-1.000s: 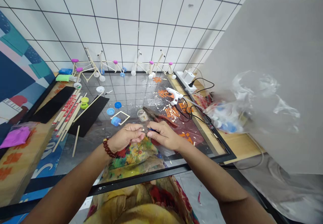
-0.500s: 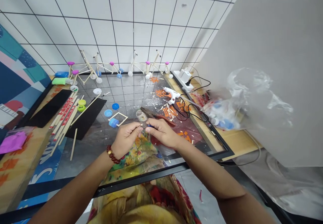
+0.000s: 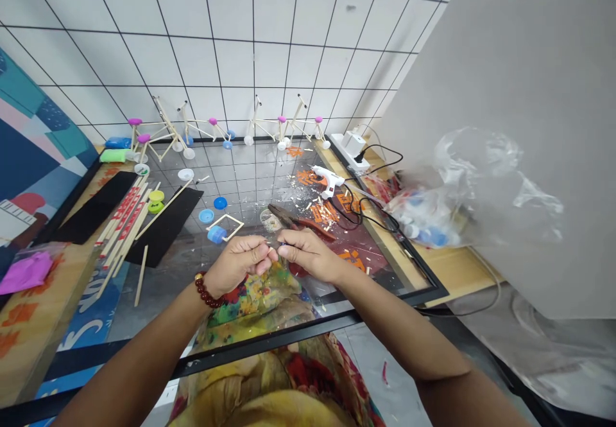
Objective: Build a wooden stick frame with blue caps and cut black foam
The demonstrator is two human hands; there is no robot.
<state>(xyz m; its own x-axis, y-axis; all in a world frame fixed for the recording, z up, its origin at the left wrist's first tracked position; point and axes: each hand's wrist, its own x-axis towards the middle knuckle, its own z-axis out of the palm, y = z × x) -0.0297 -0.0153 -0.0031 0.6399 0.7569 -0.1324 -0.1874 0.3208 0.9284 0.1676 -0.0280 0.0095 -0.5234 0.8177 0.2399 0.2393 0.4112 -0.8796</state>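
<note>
My left hand point(image 3: 241, 264), with a beaded bracelet point(image 3: 208, 293) at the wrist, has thumb and fingers pinched together. My right hand point(image 3: 310, 257) meets it almost fingertip to fingertip, also closed. Something small and dark shows at the right fingertips, but the fingers cover most of it and its kind is unclear. Just beyond the right hand lie pliers with red handles point(image 3: 314, 225), beside a small clear round lid point(image 3: 270, 220). Beyond the left hand rests a thin stick frame point(image 3: 237, 224) with a blue bottle cap point(image 3: 217, 234) at its corner.
Several wooden sticks point(image 3: 122, 228) lie left on black sheets point(image 3: 168, 237). A white glue gun point(image 3: 329, 182) with its cord sits right among wood scraps. Small stick bicycle models point(image 3: 166, 131) stand along the tiled wall. A bag of caps point(image 3: 428, 218) is at far right.
My left hand has shifted slightly left and its fingers have curled more. The small dark piece between the fingertips, plainer before, is now mostly covered. The right hand stays nearly in place.
</note>
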